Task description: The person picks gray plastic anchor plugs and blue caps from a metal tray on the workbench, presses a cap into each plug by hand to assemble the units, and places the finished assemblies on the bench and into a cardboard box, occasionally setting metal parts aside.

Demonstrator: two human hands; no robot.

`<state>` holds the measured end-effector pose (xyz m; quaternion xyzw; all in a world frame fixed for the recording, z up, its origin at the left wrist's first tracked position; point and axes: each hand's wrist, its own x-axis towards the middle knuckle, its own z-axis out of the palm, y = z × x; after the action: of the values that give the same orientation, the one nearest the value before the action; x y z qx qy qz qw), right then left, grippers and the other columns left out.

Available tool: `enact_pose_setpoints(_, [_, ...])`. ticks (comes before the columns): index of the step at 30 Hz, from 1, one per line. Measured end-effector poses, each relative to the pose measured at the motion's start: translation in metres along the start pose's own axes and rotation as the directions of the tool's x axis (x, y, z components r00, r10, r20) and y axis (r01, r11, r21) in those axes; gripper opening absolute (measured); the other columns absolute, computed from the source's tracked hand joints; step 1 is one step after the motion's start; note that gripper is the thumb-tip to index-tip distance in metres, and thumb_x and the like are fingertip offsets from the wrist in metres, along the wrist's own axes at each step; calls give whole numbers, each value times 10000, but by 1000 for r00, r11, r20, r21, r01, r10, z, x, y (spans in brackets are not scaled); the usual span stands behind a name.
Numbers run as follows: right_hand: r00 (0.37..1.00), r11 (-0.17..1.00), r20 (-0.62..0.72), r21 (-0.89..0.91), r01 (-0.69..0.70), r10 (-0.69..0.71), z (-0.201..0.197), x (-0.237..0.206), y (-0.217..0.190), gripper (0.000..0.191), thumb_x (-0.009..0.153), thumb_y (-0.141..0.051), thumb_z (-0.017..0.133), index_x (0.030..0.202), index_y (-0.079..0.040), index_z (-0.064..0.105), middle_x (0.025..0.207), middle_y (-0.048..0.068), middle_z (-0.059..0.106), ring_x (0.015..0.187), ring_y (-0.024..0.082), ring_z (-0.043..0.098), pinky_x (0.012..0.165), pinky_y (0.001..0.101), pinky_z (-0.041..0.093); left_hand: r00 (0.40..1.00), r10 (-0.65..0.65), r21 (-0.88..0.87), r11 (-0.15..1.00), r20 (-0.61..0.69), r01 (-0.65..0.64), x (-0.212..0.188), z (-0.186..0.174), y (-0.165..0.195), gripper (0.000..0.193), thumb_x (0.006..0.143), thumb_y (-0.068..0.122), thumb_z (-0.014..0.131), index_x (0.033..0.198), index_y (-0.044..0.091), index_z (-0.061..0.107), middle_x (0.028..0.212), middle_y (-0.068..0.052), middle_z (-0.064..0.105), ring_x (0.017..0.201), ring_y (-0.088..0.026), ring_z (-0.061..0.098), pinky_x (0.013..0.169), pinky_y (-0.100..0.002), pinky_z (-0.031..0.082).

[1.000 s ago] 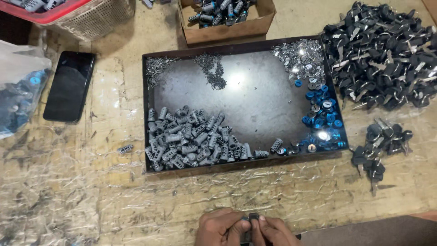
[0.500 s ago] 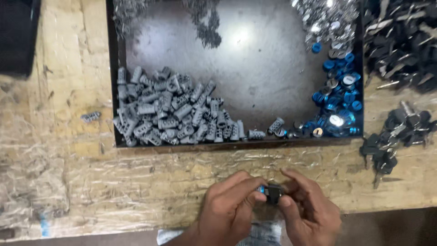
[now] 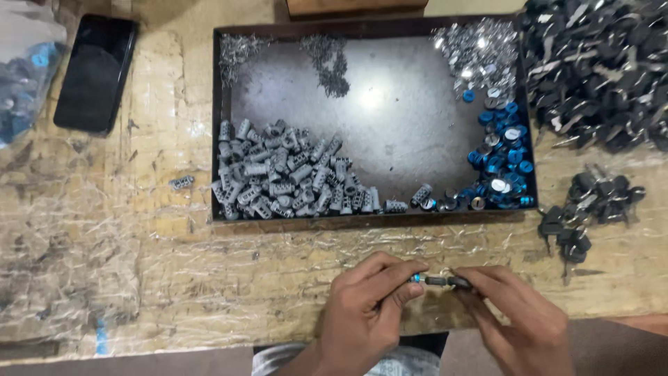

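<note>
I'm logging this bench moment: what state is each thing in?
Left hand: grip pinching the small lock part.
Right hand: grip pinching its other end.
Small lock part: held between both hands, above the table.
Tray: holds sorted heaps.
Phone: screen dark, lying flat.
Stray grey cylinder: outside the tray.

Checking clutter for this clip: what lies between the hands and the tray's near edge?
Head view: only bare, plastic-covered tabletop between the hands and tray.

Both the left hand [image 3: 365,317] and right hand [image 3: 518,320] are bare, with no gloves, rings or sleeves.
</note>
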<state>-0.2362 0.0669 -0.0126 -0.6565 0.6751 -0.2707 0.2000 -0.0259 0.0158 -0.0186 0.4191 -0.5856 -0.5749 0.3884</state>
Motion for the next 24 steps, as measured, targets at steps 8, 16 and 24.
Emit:
enact_pose_setpoints(8, [977, 886, 16, -418, 200, -213, -30, 118, 18, 338, 831, 1, 727, 1145, -114, 774, 1033, 87, 718, 893, 274, 692, 768, 375, 553, 947, 293, 553, 772, 128, -313, -12, -2, -80, 467, 688, -6, 733, 1139, 111, 761, 1165, -185, 630, 751, -246, 733, 588, -370, 598])
enact_pose_setpoints(16, [966, 799, 25, -556, 227, -257, 25, 184, 53, 170, 910, -37, 670, 1067, -58, 735, 1014, 108, 697, 952, 315, 678, 793, 407, 540, 956, 158, 522, 853, -247, -6, -18, -17, -111, 363, 797, 302, 815, 1118, 145, 752, 1115, -36, 704, 773, -162, 750, 645, -311, 621])
enact_pose_setpoints(24, [984, 999, 177, -1, 33, -32, 14, 114, -6, 173, 907, -272, 729, 957, -109, 754, 898, 30, 766, 786, 151, 753, 697, 282, 595, 916, -356, -565, 724, 185, 395, -3, -28, -96, 201, 875, -2, 802, 1068, -54, 776, 929, -97, 759, 792, -83, 711, 736, -252, 574])
